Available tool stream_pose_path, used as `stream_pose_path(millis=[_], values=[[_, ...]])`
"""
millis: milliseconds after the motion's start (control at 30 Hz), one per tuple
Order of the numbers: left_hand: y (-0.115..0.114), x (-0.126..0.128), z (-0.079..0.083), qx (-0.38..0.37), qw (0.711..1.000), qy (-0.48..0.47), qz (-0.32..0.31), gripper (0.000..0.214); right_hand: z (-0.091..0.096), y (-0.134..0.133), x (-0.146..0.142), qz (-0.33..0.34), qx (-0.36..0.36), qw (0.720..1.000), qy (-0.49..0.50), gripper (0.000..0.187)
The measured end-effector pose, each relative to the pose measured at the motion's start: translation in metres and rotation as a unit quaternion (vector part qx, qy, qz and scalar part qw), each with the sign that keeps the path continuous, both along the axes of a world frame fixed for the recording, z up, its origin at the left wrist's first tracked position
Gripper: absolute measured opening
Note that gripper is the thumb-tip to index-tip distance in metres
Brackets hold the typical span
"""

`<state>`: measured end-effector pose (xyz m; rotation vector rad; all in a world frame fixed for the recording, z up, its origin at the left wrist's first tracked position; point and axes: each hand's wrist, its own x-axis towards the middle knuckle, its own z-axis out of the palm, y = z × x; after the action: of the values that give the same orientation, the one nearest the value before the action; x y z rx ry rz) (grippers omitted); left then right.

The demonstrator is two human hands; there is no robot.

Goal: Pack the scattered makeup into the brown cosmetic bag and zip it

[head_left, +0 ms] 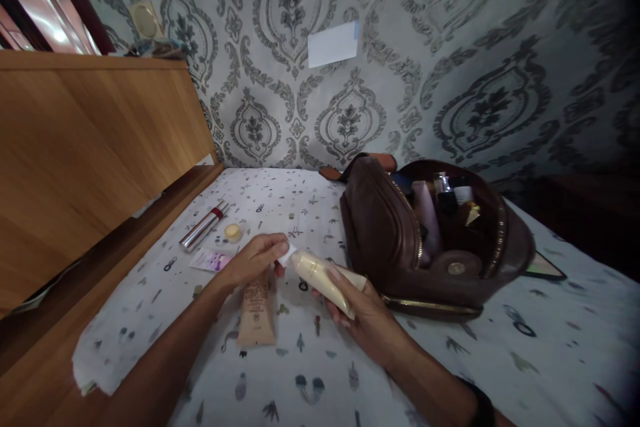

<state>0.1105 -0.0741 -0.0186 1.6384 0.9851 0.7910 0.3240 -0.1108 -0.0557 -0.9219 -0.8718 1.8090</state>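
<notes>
My right hand (357,303) is wrapped round a pale yellow squeeze tube (320,275), held tilted above the bed sheet with its narrow end toward the left. At that end, my left hand (257,257) pinches a small white piece of tissue (287,253) against the tube's tip. Under my left hand lies a tan squeeze tube (257,320), its upper part hidden. Beyond my left wrist are a small white and purple tube (211,259), a round yellow pot (233,233) and a silver cosmetic tube with a red band (203,227).
A brown leather bag (380,227) stands unzipped at the right, with several cosmetics (443,197) inside. A dark-edged flat thing (546,267) lies partly behind it. Along the left runs a wooden board (100,153). The patterned wall (350,113) closes off the back.
</notes>
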Motion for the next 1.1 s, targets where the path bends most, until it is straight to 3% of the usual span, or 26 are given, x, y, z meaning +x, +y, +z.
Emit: stream_pose_path(millis=[533,867,1100], values=[[-0.003,0.005,0.005,-0.006,1.0,0.007,-0.005,0.048,0.005,0.0,0.0,-0.004,-0.017,1.0,-0.008,0.063],[-0.006,0.002,0.014,-0.002,0.998,-0.044,-0.047,0.038,0.001,0.001,0.0,-0.013,-0.038,0.999,-0.004,0.06],[-0.006,0.003,0.012,-0.029,0.997,-0.053,-0.048,0.043,0.001,0.0,0.0,-0.011,-0.016,1.0,0.008,0.059]])
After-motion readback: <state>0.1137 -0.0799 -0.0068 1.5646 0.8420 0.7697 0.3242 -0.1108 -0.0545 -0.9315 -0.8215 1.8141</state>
